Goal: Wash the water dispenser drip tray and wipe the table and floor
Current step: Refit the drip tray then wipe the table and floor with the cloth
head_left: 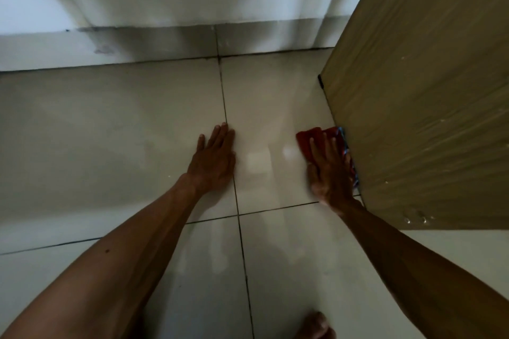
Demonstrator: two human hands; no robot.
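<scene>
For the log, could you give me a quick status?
Left hand flat on floor. Right hand pressing red cloth. Brown cabinet tight alongside.

My right hand (329, 170) covers most of the red cloth (309, 136). The brown cabinet (427, 104) is cut off by the edges; that blurred bottom shape is perhaps my foot (316, 326).

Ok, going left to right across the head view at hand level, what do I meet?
Bare floor tiles → left hand flat on the floor → right hand pressing the red cloth → wooden cabinet side.
</scene>
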